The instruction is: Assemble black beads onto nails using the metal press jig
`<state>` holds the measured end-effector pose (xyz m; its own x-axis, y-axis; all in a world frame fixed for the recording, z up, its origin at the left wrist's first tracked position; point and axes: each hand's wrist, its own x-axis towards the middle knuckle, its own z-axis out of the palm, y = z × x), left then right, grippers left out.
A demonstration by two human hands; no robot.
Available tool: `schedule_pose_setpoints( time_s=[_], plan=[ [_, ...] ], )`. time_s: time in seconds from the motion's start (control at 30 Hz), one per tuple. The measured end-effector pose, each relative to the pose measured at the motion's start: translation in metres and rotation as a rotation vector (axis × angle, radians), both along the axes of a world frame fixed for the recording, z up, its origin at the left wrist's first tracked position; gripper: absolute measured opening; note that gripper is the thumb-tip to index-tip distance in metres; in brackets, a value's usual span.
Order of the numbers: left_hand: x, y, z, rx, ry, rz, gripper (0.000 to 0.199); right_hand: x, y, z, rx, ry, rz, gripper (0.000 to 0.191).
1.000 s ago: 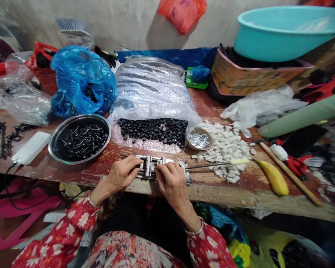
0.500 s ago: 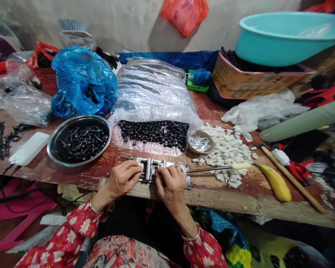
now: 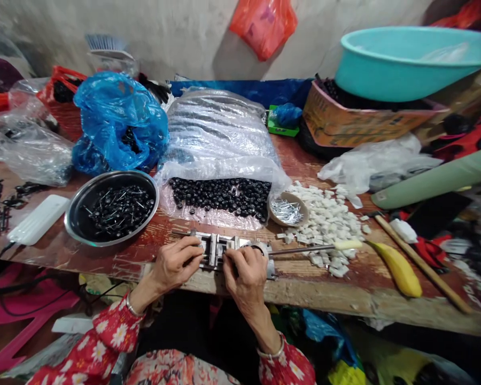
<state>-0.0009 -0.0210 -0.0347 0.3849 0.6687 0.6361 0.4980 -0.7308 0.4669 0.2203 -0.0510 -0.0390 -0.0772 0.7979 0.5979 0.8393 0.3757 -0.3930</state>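
Observation:
A small metal jig (image 3: 213, 251) lies near the table's front edge, with a long rod handle (image 3: 304, 249) running off to the right. My left hand (image 3: 179, 260) is at its left end, thumb and fingers pinched together at the frame. At its right part, my right hand (image 3: 246, 270) has its fingers curled and pressed together; what either pinch holds is too small to make out. Behind the jig, black round caps (image 3: 220, 198) spill from a clear plastic bag (image 3: 220, 128). A small bowl of metal pins (image 3: 287, 212) stands beside white plastic pieces (image 3: 328, 219).
To the left are a steel bowl (image 3: 74, 227) of black-headed pins, a white power bank (image 3: 38, 219) and a blue bag (image 3: 120, 115). At right lie a yellow banana-shaped object (image 3: 398, 270), a wooden-handled hammer (image 3: 425, 264) and a green roll (image 3: 436, 179). A turquoise basin (image 3: 401, 69) rests on a box.
The whole view has shifted slightly, with the table appearing a little lower. Both hands stay at the jig in nearly the same pinched pose.

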Motion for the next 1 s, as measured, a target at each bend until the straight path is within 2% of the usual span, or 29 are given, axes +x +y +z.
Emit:
schedule_pose_setpoints(
  time_s=[0.17, 0.27, 0.5, 0.63, 0.8, 0.9, 1.0],
  plan=[
    [0.011, -0.004, 0.008, -0.017, 0.222, 0.148, 0.014, -0.003, 0.0, 0.001, -0.018, -0.008, -0.025, 0.012],
    [0.019, -0.007, 0.009, -0.021, 0.285, 0.215, 0.013, -0.006, 0.0, 0.0, -0.018, -0.025, -0.037, 0.011],
    [0.018, -0.011, 0.002, -0.046, 0.208, 0.26, 0.011, -0.011, -0.001, 0.0, -0.021, -0.027, -0.083, 0.01],
    [0.015, -0.01, 0.005, -0.123, 0.115, 0.258, 0.008, -0.012, -0.002, -0.001, -0.018, -0.008, -0.081, 0.011],
    [0.022, -0.013, 0.007, -0.089, 0.211, 0.288, 0.012, -0.012, -0.002, -0.005, 0.028, -0.003, -0.08, 0.011],
    [0.023, -0.013, 0.006, -0.129, 0.183, 0.308, 0.012, -0.011, -0.001, -0.007, 0.042, 0.001, -0.065, 0.01],
    [0.019, -0.013, 0.007, -0.175, 0.122, 0.273, 0.012, -0.009, -0.001, -0.007, 0.045, -0.001, -0.043, 0.01]
  ],
)
